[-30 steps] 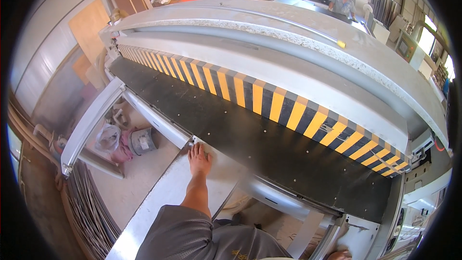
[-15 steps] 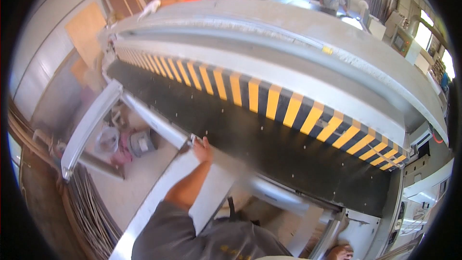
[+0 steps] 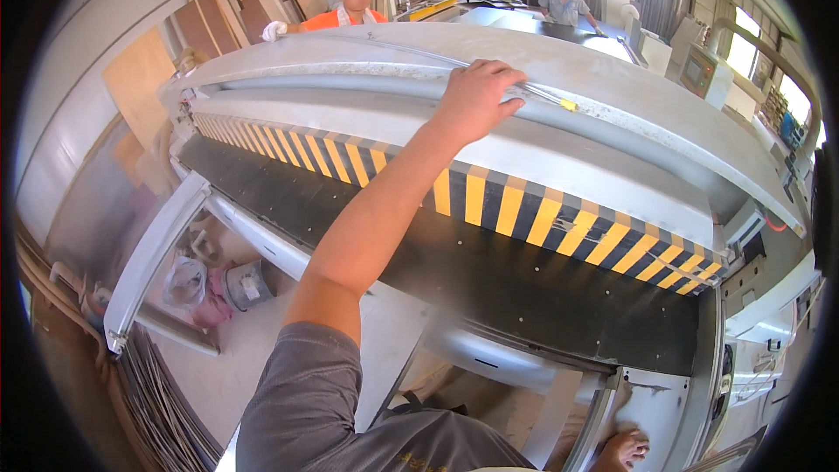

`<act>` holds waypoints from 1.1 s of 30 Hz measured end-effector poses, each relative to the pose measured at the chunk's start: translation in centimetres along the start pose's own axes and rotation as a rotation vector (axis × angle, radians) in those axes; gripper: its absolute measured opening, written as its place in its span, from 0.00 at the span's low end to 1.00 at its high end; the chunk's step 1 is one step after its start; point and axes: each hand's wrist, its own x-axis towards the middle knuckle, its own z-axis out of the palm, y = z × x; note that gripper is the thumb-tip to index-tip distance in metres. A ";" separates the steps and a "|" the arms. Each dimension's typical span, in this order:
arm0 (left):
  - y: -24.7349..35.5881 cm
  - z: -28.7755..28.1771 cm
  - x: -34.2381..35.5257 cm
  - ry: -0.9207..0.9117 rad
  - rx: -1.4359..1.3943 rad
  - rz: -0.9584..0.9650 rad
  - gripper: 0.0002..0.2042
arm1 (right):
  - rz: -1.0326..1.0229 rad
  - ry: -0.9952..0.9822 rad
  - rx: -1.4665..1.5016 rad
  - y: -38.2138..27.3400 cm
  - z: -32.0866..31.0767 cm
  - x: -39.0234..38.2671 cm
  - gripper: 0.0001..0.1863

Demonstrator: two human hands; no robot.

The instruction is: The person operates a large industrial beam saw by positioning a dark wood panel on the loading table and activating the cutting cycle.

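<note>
My left hand reaches across to the machine's pale upper beam. Its fingers close over a thin metal rod with a yellow end, which emerges between fingers and thumb. Below that arm lies the machine's long black bed, under a guard strip with yellow and black stripes. Down at the lower right, my right hand is beside a white panel, its fingers curled. Whatever it may hold is hidden.
A person in orange stands behind the beam at the left, another in grey farther right. A white swing-out frame juts out left, near a grey bucket and a bundle of thin strips.
My left hand has left the bed's front edge and moved up and right onto the rod on the upper beam. The right hand remains at the lower right, slightly higher in view.
</note>
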 end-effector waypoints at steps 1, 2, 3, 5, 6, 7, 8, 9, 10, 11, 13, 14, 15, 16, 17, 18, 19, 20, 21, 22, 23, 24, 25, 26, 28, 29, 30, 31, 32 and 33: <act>-0.1 0.1 0.8 -0.002 -0.013 0.014 0.19 | 0.044 0.005 -0.019 0.7 -0.5 -0.3 0.41; -0.2 0.0 1.5 0.014 0.018 0.005 0.16 | 0.060 0.002 -0.017 1.1 -0.1 0.1 0.41; -0.3 0.0 2.2 0.029 0.049 -0.005 0.15 | 0.065 0.032 -0.018 1.2 0.5 0.7 0.40; -1.1 -0.2 3.4 0.103 0.046 0.016 0.13 | 0.069 0.046 -0.022 0.9 0.4 0.4 0.40; -1.5 -0.2 4.3 0.177 0.048 0.026 0.12 | 0.075 0.041 -0.019 0.7 0.5 0.2 0.40; -1.8 -0.2 5.4 0.186 0.066 0.006 0.14 | 0.046 0.027 -0.008 0.7 0.7 0.1 0.40; -2.5 0.2 6.9 0.190 0.064 0.014 0.14 | 0.015 0.014 0.007 0.8 0.5 0.0 0.40; -3.1 0.8 8.1 0.213 0.138 0.006 0.16 | 0.010 -0.008 0.003 0.8 0.1 -0.2 0.41; -3.5 2.4 8.9 0.233 0.207 -0.001 0.18 | 0.020 -0.011 0.005 0.8 -0.7 -0.8 0.41; -3.1 3.5 9.0 0.234 0.203 0.008 0.18 | -0.025 -0.020 0.037 0.8 -1.8 -1.9 0.41; -1.8 5.1 8.9 -0.220 0.134 -0.363 0.25 | -0.059 -0.033 0.069 0.8 -2.6 -2.6 0.41; -1.4 5.1 9.1 -0.224 0.128 -0.352 0.25 | -0.054 -0.013 0.091 0.9 -2.5 -2.5 0.40; -1.5 4.7 9.1 -0.299 0.108 -0.368 0.28 | -0.051 0.008 0.111 1.0 -2.2 -2.4 0.40; -1.1 4.8 9.3 -0.379 0.084 -0.375 0.31 | -0.030 0.001 0.106 1.2 -1.4 -1.8 0.40; -1.5 5.2 9.0 -0.385 0.080 -0.363 0.31 | 0.008 -0.019 0.066 0.9 -0.6 -0.8 0.40; -1.8 5.8 8.6 -0.186 0.147 -0.288 0.33 | 0.045 -0.040 0.025 1.1 0.1 -0.2 0.41; -2.4 6.1 7.9 0.007 0.221 -0.219 0.35 | 0.017 -0.057 0.047 0.8 -0.4 -0.7 0.41; -2.3 6.3 7.8 -0.001 0.209 -0.211 0.35 | 0.032 -0.061 0.040 0.9 -0.5 -0.7 0.41; -2.1 6.6 7.9 0.010 0.202 -0.207 0.35 | 0.031 -0.055 0.032 1.0 -0.2 -0.5 0.41; -1.8 6.8 8.1 0.021 0.194 -0.199 0.35 | 0.033 -0.052 0.026 1.1 -0.2 -0.5 0.41; -1.7 6.9 8.0 0.025 0.181 -0.207 0.34 | 0.013 -0.064 0.034 1.4 -0.9 -0.8 0.40; -1.9 6.7 7.9 0.015 0.161 -0.193 0.34 | 0.037 -0.068 0.025 1.1 -1.1 -1.0 0.40; -2.3 6.5 7.9 0.035 0.167 -0.168 0.34 | 0.027 -0.060 0.025 0.9 -0.9 -0.9 0.40; -2.7 6.4 7.8 0.057 0.179 -0.146 0.33 | 0.010 -0.054 0.026 0.7 -0.9 -0.9 0.40; -3.0 6.2 7.4 0.066 0.197 -0.114 0.32 | 0.018 -0.060 0.025 0.3 -2.1 -1.7 0.40; -2.7 6.3 7.0 0.089 0.237 -0.099 0.31 | 0.001 -0.059 0.034 0.3 -2.3 -2.0 0.39; -2.4 6.5 6.6 0.084 0.223 -0.088 0.31 | 0.017 -0.063 0.030 0.5 -2.2 -1.9 0.39; -1.9 6.4 5.9 0.107 0.243 -0.057 0.31 | 0.009 -0.053 0.054 0.6 -2.1 -1.9 0.39; -1.3 6.5 5.0 0.128 0.263 -0.027 0.30 | -0.001 -0.043 0.075 0.7 -2.0 -1.9 0.39; -0.7 6.7 3.4 0.125 0.257 -0.021 0.30 | -0.002 -0.040 0.086 0.8 -1.9 -1.9 0.38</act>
